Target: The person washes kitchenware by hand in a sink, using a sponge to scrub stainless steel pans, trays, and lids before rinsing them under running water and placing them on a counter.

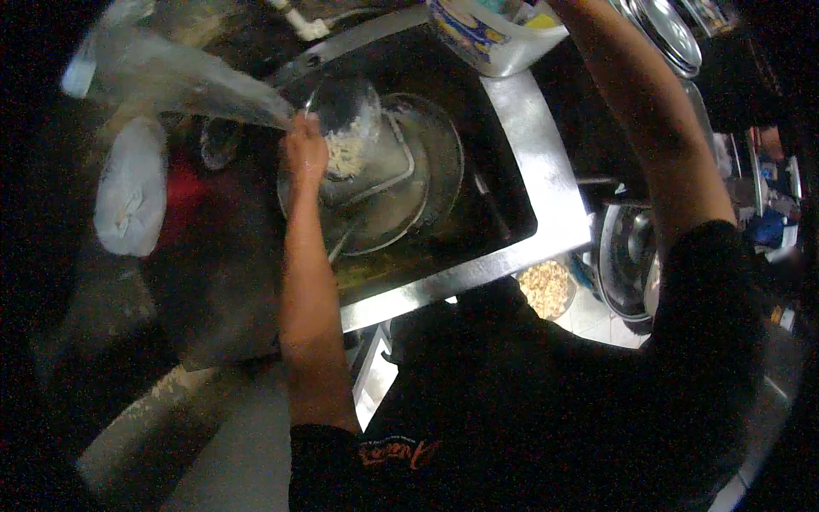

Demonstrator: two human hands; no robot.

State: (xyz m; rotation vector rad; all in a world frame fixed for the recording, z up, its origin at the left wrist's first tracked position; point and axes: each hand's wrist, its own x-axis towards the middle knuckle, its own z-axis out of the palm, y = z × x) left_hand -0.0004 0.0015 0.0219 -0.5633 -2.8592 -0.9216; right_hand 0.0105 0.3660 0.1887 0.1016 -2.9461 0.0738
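Note:
My left hand (306,150) grips the rim of a shiny bowl or pot (342,102), which is tilted and holds pale food pieces (345,153). It is over a large round basin (390,224) in a dark sink with a metal rim (537,173). A bent metal rod or handle (409,153) lies across the basin beside the bowl. My right forearm (652,115) reaches up past the top edge, and its hand is out of view. Near that forearm, at the sink's far rim, stands a white plastic tub (499,45) with a printed side and a yellow item in it.
A whitish plastic bag (131,192) and a blurred, translucent sheet-like thing (192,77) are at the left. A white pipe (301,22) is at the top. Low at the right are a container of pale pieces (547,288) and a large metal pot (627,262). Round metal lids (665,35) stand top right.

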